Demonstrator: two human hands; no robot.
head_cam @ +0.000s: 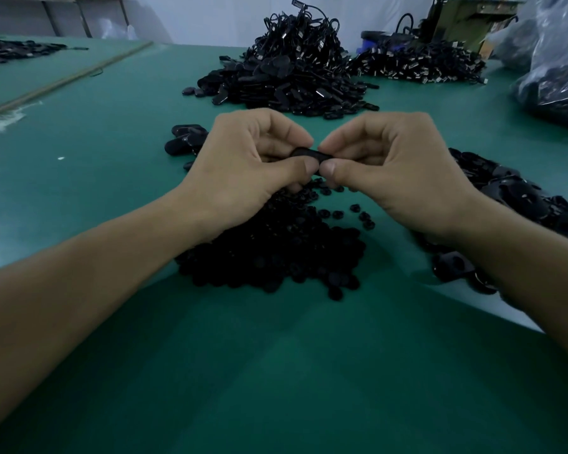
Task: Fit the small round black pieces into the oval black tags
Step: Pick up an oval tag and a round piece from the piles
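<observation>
Pinching one oval tag [310, 154] between our left hand [243, 165] and right hand [394, 168], above the near pile of round pieces [276, 253], we judge it light, stiff, slippery; grip its ends.

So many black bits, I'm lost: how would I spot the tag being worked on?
On the green table, look above the near heap of small round pieces. There the left hand and right hand meet, pinching one oval black tag between them. It alone is off the table; the other tags lie on it in piles.
</observation>
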